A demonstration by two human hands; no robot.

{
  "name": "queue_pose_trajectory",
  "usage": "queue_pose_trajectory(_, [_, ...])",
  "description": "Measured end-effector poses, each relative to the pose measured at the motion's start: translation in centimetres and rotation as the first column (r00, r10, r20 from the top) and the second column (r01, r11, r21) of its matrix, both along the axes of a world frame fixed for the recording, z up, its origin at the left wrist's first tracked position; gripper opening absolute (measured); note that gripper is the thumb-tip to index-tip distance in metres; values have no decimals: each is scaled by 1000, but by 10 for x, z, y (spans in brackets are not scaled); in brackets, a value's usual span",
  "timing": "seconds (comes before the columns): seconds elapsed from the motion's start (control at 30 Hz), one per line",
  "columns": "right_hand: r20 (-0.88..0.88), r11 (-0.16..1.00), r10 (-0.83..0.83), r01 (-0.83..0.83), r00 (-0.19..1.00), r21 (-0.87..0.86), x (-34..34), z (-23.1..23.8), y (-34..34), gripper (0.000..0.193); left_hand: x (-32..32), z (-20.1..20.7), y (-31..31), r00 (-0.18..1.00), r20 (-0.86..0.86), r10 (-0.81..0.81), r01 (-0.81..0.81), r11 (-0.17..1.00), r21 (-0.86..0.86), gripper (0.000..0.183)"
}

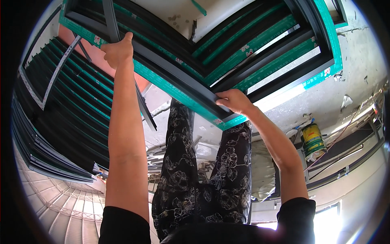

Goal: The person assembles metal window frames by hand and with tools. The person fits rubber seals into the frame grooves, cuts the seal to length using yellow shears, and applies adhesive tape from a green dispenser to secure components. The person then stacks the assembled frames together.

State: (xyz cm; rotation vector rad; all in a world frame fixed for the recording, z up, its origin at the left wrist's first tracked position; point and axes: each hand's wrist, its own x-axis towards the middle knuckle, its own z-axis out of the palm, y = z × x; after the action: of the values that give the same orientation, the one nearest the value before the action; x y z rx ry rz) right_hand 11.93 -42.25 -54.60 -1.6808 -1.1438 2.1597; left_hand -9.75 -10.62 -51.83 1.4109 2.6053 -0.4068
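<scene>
A large dark grey window frame (174,67) with green printed film along its outer sides slants across the upper middle, one corner pointing down toward my legs. My left hand (120,51) is closed round its near side at the left, thumb up, beside a dark grey bar (110,20) that rises from there. My right hand (235,101) grips the same frame close to the lower corner, fingers over the inner edge. Part of the fingers of both hands is hidden. Inside and behind the frame show more dark bars with green film (252,53).
To the left, many dark and green frames (77,89) stand stacked, with a white-edged strip (59,69) leaning on them. A yellow and green bucket (313,140) stands on the right, near long metal profiles (341,160). Scraps lie on the pale floor (284,110).
</scene>
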Motion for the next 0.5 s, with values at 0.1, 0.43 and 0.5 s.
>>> queue_pose_trajectory(0.1, [-34, 996, 43, -46, 998, -74, -4, -2, 4, 28, -2, -1, 1, 1000, 11, -13, 13, 1000, 1, 86])
queue_pose_trajectory(0.43, [44, 997, -52, 50, 998, 58, -13, 5, -11, 34, -67, 3, -1, 899, 139, -416, 372, 891, 260, 40])
queue_pose_trajectory(0.5, [191, 988, 51, -78, 980, 136, -11, 17, -5, 37, -85, 17, 9, 933, 134, -334, 312, 937, 159, 35])
